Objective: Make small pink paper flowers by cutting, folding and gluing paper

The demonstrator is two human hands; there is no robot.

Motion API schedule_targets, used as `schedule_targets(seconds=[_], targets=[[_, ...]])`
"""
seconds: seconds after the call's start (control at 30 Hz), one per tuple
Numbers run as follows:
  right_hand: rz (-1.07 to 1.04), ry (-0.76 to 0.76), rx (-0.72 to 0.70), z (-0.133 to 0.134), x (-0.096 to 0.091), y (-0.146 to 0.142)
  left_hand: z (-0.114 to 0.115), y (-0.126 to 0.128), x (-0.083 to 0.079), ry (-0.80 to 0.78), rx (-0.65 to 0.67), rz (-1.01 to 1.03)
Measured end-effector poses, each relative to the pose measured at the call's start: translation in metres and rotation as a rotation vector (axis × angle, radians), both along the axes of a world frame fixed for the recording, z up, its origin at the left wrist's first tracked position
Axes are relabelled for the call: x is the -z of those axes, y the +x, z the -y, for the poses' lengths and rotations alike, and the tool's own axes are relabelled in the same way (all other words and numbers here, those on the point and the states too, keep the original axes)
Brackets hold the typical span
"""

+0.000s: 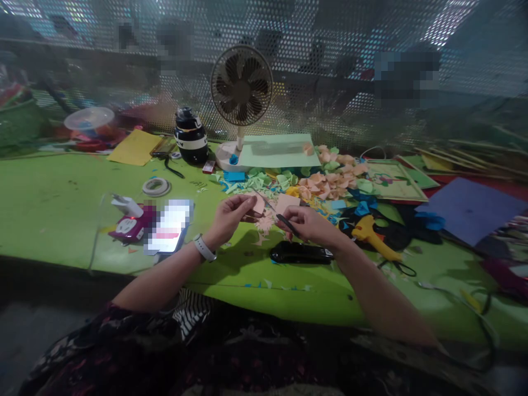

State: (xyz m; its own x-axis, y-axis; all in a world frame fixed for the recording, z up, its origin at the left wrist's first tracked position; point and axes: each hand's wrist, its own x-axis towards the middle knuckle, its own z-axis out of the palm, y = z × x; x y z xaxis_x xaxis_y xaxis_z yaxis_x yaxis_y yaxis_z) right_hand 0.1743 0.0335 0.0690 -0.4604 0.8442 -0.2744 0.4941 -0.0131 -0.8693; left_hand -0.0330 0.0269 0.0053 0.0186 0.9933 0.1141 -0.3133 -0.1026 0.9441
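Note:
My left hand (231, 216) pinches a small pink paper piece (258, 203) above the green table (53, 214). A white watch sits on that wrist. My right hand (307, 223) is closed around black-handled scissors (284, 221), whose blades point up-left toward the pink piece. A second pink paper square (286, 202) lies just behind my right hand. Pink paper trimmings (266, 224) lie under both hands.
A black case (300, 253) lies in front of my right hand. A yellow glue gun (373, 235) is right of it, a lit phone (169, 226) and a tape roll (156, 186) to the left. Behind stand a small fan (241, 88), a heap of folded paper bits (325, 179), and coloured sheets.

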Motion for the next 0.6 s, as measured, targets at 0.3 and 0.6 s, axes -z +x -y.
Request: schedule_targets(seconds=[0.3, 0.6], targets=[[-0.044, 0.021, -0.001, -0.0005, 0.0003, -0.0006, -0.0010, -0.0030, 0.0002, -0.007, 0.047, -0.007], [-0.073, 0.035, 0.006, -0.0013, 0.0036, 0.0019, -0.0020, -0.0033, 0.0003, -0.027, 0.026, 0.013]])
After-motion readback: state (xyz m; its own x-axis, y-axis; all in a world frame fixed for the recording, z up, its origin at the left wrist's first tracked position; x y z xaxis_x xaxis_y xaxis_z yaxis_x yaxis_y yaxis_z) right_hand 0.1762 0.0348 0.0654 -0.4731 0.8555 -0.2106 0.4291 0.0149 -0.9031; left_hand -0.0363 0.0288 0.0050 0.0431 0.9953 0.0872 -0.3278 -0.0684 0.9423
